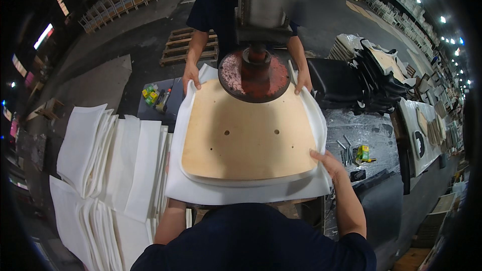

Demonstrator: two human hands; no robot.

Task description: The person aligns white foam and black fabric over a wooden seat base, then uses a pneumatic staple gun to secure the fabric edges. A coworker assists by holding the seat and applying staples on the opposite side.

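A pale plywood board [241,153], rounded at the corners and drilled with several holes, lies on a white padding sheet [201,193] that sticks out around it. My right hand [329,163] grips the board's right edge near its front corner, fingertips on the wood. My left forearm [173,218] reaches under the sheet's left front corner; that hand is almost wholly hidden. Across from me, a person's hands [191,77] hold the far corners of sheet and board. Over the board's far edge hangs a round press plate [255,93] on a thick metal column.
Stacked white padding sheets [120,160] stand to my left. On the right, a plastic-wrapped table [371,130] carries metal rods and a small green-yellow box [363,153]. Black covers [341,80] are piled behind it. A wooden pallet [186,45] lies on the floor beyond.
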